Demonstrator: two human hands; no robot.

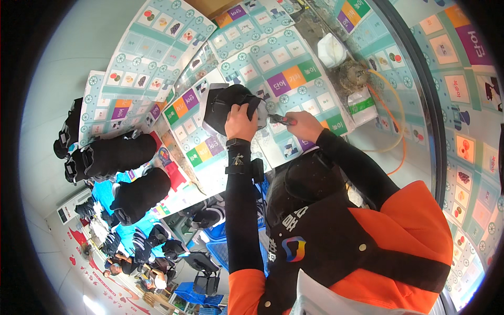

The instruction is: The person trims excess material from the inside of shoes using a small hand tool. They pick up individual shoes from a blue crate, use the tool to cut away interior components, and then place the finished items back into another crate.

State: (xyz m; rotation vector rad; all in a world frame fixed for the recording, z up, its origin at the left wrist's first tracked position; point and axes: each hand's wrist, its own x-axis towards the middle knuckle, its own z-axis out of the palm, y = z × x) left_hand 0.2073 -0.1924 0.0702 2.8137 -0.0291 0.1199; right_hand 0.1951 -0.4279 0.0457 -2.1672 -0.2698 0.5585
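- My left hand is closed over the near edge of the black fabric piece, pinning it on the patterned table sheet.
- My right hand pinches a small red-handled tool, tip at the piece's right edge.
- I judge it best to keep the fabric taut and work with short, careful strokes, away from my left fingers.
- Finished black pieces lie well left.

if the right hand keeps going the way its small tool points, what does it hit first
Most likely the black shoe part that the left hand holds. The right hand points its small red-handled tool leftward at it, tip close to that piece's edge. Depth is unclear, so it may already be touching.
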